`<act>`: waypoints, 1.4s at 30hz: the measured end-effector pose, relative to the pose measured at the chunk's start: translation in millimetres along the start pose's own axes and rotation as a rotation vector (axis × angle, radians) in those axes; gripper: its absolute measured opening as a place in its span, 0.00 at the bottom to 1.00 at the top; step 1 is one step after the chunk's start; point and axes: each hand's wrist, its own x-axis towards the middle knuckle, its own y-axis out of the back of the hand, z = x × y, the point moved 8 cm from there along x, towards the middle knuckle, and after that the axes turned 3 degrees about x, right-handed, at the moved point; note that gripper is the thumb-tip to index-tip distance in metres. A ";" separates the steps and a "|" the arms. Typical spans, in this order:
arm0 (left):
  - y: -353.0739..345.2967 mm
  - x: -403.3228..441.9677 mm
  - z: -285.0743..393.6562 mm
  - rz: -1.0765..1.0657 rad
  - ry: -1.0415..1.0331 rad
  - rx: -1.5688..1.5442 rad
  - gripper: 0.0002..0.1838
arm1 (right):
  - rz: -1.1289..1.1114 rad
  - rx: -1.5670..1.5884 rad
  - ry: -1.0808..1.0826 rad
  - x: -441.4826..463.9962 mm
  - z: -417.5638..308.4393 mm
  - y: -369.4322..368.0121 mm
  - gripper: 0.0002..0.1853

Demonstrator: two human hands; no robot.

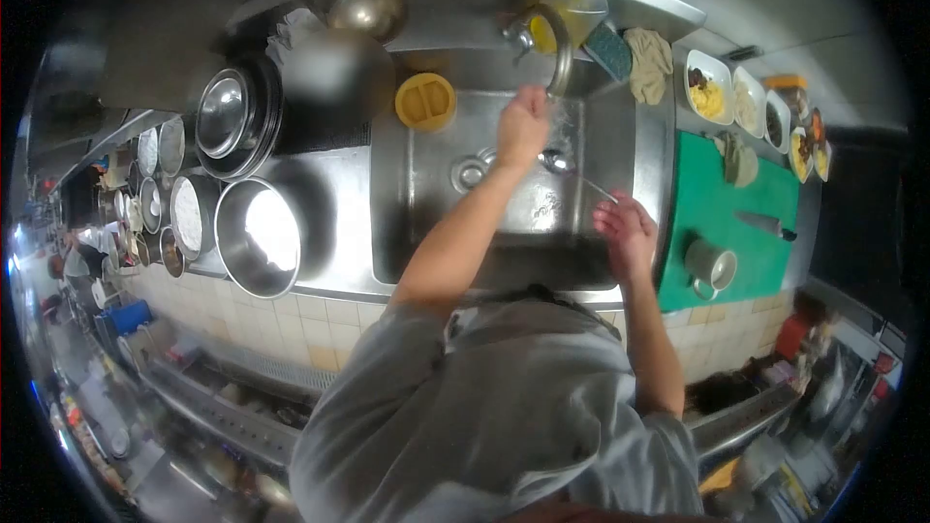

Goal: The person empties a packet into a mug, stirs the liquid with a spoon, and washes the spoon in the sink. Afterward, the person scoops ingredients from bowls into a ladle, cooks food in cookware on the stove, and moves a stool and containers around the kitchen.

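Over the sink (426,232), my right hand (628,232) has its fingers curled round the thin handle of a metal ladle (556,162). The ladle's shiny round bowl points left, under my left hand (524,126). That left hand is closed, just beside the mouth of the curved faucet (563,58); whatever its fingers hold, if anything, is hidden. Water glistens on the sink floor to the right of the drain (471,172). A yellow divided container (425,102) rests at the sink's back left corner.
To the right, a green cutting board (680,203) bears a mug (711,266), a knife (765,225) and a pale cloth-like item (739,161). Behind it stand food dishes (709,87). A large steel bowl (258,236) and stacked pans (232,116) are left; a green scouring pad (607,50) sits by the faucet.
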 end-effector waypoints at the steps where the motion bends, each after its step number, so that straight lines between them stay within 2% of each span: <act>1: -4.3 19.6 -8.7 0.006 -0.009 -0.001 0.14 | -0.016 -0.029 0.027 -4.6 -1.7 3.4 0.17; 3: 10.7 55.9 -27.3 0.353 -0.077 0.011 0.15 | -0.048 -0.058 0.071 -15.5 -6.5 12.3 0.18; 4: 14.0 64.6 -24.6 0.376 -0.092 0.005 0.15 | -0.051 -0.115 0.094 -20.4 -9.5 17.9 0.19; 6: -6.3 87.9 -28.6 -0.022 0.033 0.287 0.22 | -0.046 -0.253 0.134 -32.5 -15.1 28.3 0.20; 8: -9.7 100.0 -31.0 -0.254 0.083 0.416 0.28 | -0.064 -0.381 0.191 -46.0 -22.6 34.6 0.19; 10: -4.1 104.4 -29.8 -0.202 -0.016 0.443 0.29 | -0.100 -0.417 0.249 -56.5 -23.8 41.4 0.18; 12: 6.0 107.0 -22.4 -0.301 -0.044 0.449 0.28 | -0.114 -0.414 0.269 -59.9 -18.1 53.3 0.17; 14: 37.7 82.8 13.9 -0.451 0.074 0.459 0.30 | -0.166 -0.438 0.291 -66.3 -16.3 50.3 0.16; 16: 42.4 77.5 10.4 -0.369 0.078 0.462 0.22 | -0.225 -0.475 0.316 -63.6 -6.2 56.4 0.15; 18: 58.1 39.9 44.7 -0.143 -0.005 0.539 0.17 | -0.264 -0.483 0.332 -64.9 -5.8 52.6 0.14; 20: 30.4 3.4 53.7 -0.261 -0.233 0.720 0.20 | -0.325 -0.463 0.321 -62.9 -9.9 46.4 0.13; 21: 29.0 -28.2 71.3 -0.173 -0.328 0.676 0.20 | -0.367 -0.442 0.298 -62.1 -7.5 41.4 0.13; 22: 2.5 -58.8 72.3 -0.445 -0.446 0.683 0.20 | -0.367 -0.600 0.377 -55.7 -8.3 45.2 0.13; 23: 9.8 -105.2 108.9 -0.716 -0.432 0.612 0.20 | -0.386 -0.588 0.392 -55.6 -9.2 42.7 0.13; 24: -1.4 -139.7 113.7 -0.797 -0.596 0.350 0.20 | -0.419 -0.597 0.354 -54.8 -7.5 38.1 0.12; 25: -9.9 -170.1 110.8 -0.753 -0.809 0.117 0.23 | -0.439 -0.595 0.334 -52.1 -9.8 30.2 0.12; 26: 9.0 -195.1 139.8 -1.003 -0.667 0.326 0.29 | -0.448 -0.602 0.326 -57.8 -14.9 17.8 0.11; 27: 5.5 -203.4 129.4 -0.961 -0.654 0.272 0.36 | -0.538 -0.643 0.406 -59.4 -20.0 6.6 0.12; 28: 0.1 -202.1 105.6 -0.809 -0.630 0.344 0.38 | -0.570 -0.687 0.440 -65.1 -29.2 -8.2 0.12; 29: -10.9 -199.6 83.4 -0.706 -0.659 0.290 0.37 | -0.600 -0.740 0.468 -77.8 -41.1 -22.1 0.13; 30: 1.0 -200.8 97.4 -0.682 -0.631 0.329 0.36 | -0.633 -0.626 0.382 -90.0 -48.1 -34.5 0.14; 32: 27.0 -205.5 113.5 -0.645 -0.618 0.383 0.35 | -0.688 -0.520 0.413 -89.0 -46.0 -43.4 0.14; 33: 33.3 -203.3 115.6 -0.636 -0.639 0.491 0.34 | -0.743 -0.445 0.398 -91.2 -45.9 -44.8 0.14; 34: 40.8 -201.6 118.9 -0.624 -0.656 0.597 0.33 | -0.727 -0.512 0.438 -101.1 -57.0 -48.3 0.14; 36: 98.4 -200.6 175.9 -0.538 -0.613 0.749 0.28 | -0.731 -0.439 0.445 -88.3 -53.8 -38.1 0.14; 38: 155.8 -198.3 249.6 -0.324 -0.609 0.857 0.22 | -0.740 -0.400 0.479 -79.5 -53.2 -24.3 0.16; 39: 181.3 -199.0 289.8 -0.186 -0.629 0.783 0.17 | -0.745 -0.395 0.475 -75.1 -51.9 -15.7 0.16; 40: 211.4 -226.8 360.0 0.015 -0.973 0.630 0.14 | -0.743 -0.386 0.449 -69.0 -48.5 -6.5 0.15; 41: 232.5 -249.0 411.5 0.212 -1.216 0.694 0.16 | -0.737 -0.379 0.424 -64.5 -46.3 2.0 0.15; 42: 249.2 -262.1 449.2 0.258 -1.278 0.718 0.18 | -0.736 -0.376 0.421 -63.7 -45.1 10.1 0.15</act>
